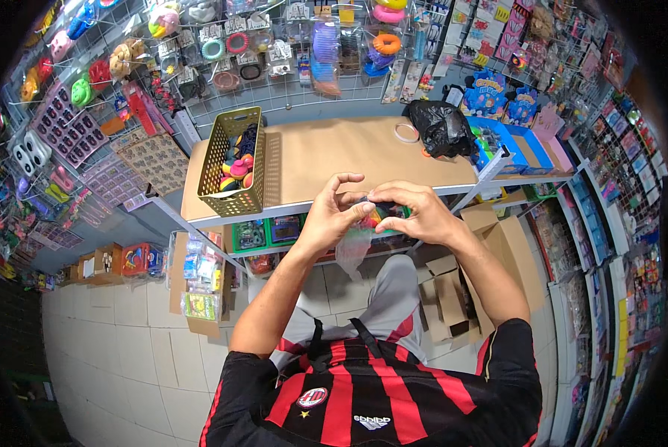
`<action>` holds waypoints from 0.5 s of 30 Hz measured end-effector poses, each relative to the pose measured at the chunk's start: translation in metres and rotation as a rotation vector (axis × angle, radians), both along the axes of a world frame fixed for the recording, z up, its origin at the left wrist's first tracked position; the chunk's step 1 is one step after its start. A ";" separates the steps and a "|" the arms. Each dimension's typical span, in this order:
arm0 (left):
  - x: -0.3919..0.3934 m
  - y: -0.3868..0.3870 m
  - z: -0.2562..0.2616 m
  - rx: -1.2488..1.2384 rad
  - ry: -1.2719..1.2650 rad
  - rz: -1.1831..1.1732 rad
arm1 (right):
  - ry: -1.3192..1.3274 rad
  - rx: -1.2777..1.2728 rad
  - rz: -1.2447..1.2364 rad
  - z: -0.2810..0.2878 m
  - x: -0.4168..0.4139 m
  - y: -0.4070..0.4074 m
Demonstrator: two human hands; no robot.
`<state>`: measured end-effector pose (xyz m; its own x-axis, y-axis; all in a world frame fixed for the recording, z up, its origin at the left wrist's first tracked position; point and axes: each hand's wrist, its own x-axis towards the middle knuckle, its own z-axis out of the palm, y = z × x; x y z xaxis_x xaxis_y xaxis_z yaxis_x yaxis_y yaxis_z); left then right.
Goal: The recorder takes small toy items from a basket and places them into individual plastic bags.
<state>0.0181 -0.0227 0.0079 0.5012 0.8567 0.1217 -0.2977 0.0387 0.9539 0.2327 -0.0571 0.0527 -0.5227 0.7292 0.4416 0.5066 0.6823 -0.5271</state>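
My left hand [337, 215] and my right hand [415, 209] meet in front of the shelf's near edge. Between their fingertips is a small dark item [364, 199], too small to identify. A clear plastic bag [354, 252] dangles from the thumb side of my left hand. Red, yellow and dark colours of a small multicoloured object [375, 217] show between the hands; whether it is held or lies behind them is unclear. Left of my hands, an olive perforated plastic basket [207, 187] stands on the shelf with multicoloured rubber toys [238, 167] inside.
A brown-topped shelf [323, 148] spans the front. On it lie a black plastic bag [443, 128] and a pale ring [406, 133]. Blue display boxes [527, 148] stand right. Open cardboard boxes [446, 299] and a carton of packaged goods [202, 279] flank my legs.
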 end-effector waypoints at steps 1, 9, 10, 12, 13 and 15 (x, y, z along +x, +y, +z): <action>0.000 0.001 -0.003 -0.018 -0.031 -0.013 | -0.012 0.031 0.033 -0.001 -0.001 0.000; -0.004 -0.003 -0.001 -0.001 0.077 0.002 | 0.000 0.065 -0.004 -0.010 -0.006 -0.010; -0.007 -0.002 0.004 -0.116 0.038 -0.027 | 0.056 -0.061 -0.022 -0.009 -0.006 -0.013; -0.013 0.001 0.002 -0.129 -0.003 -0.081 | 0.085 -0.256 -0.072 -0.007 -0.002 -0.014; -0.018 0.004 -0.001 -0.128 -0.002 -0.079 | 0.086 -0.255 -0.069 -0.007 -0.002 -0.014; -0.023 0.010 -0.002 -0.042 0.111 -0.201 | 0.250 -0.270 -0.042 -0.005 -0.004 -0.017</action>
<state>-0.0046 -0.0122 0.0058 0.6707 0.7414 0.0229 -0.1738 0.1271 0.9766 0.2291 -0.0741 0.0479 -0.3897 0.8556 0.3408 0.3641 0.4830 -0.7963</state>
